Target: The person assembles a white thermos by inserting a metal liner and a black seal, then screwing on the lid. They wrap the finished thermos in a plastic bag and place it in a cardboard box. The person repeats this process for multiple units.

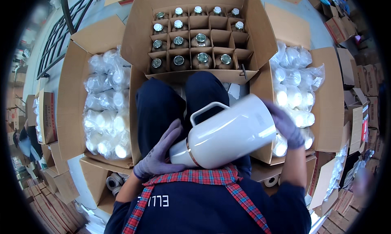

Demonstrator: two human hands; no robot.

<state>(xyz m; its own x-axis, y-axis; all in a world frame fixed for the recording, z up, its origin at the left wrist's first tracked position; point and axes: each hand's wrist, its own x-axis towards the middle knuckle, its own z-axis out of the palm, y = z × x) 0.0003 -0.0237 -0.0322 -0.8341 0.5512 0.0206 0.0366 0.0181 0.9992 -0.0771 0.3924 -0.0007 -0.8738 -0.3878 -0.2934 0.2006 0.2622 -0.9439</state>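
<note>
A shiny white vacuum jug (232, 132) lies tilted across my lap. Its wide base points up to the right, its narrow neck with a copper-coloured band down to the left, and its looped handle faces away from me. My left hand (159, 156), in a grey-purple glove, cups the neck end, with thumb and fingers apart around it. At the base rim, my gloved right hand (287, 126) holds the far side of the jug; its fingertips are partly hidden. Just beyond my knees stands a divided carton (195, 74) of glass bottles (203, 59), some with white caps.
Open cartons flank my legs, the left one (71, 112) and the right one (328, 107) both filled with plastic-wrapped white parts. Lower boxes (91, 177) hold white ring-shaped pieces. A black metal rack (61, 38) stands at the far left, and stacked cartons (370, 83) line the right.
</note>
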